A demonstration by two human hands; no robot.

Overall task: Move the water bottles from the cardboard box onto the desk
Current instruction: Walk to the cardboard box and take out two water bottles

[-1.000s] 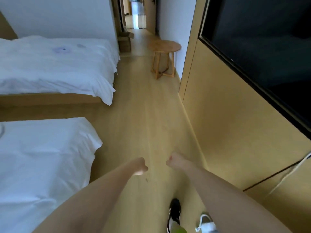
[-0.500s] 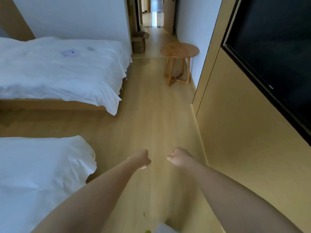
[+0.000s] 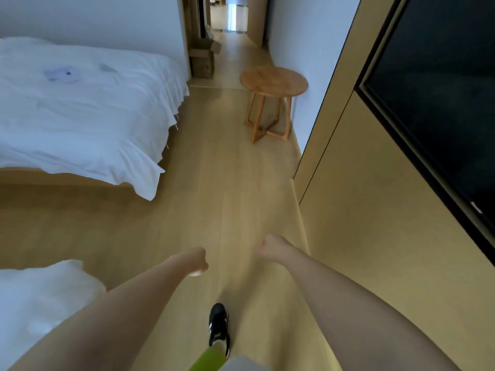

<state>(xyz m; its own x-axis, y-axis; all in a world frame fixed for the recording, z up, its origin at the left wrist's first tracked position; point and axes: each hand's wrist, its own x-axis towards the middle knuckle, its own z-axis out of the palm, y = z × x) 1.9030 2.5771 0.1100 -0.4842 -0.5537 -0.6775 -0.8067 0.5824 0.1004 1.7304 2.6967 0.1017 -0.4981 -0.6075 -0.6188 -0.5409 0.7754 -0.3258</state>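
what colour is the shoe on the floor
Black with white stripes, in the head view: the shoe.

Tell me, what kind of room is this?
Probably a hotel bedroom. There are two beds with white bedding, one far and one near, a big dark wall-mounted screen, and a small round wooden table.

Open floor (image 3: pixel 230 183) runs between bed (image 3: pixel 80 116) and wall panel (image 3: pixel 375 210); round stool (image 3: pixel 273 81) narrows it ahead.
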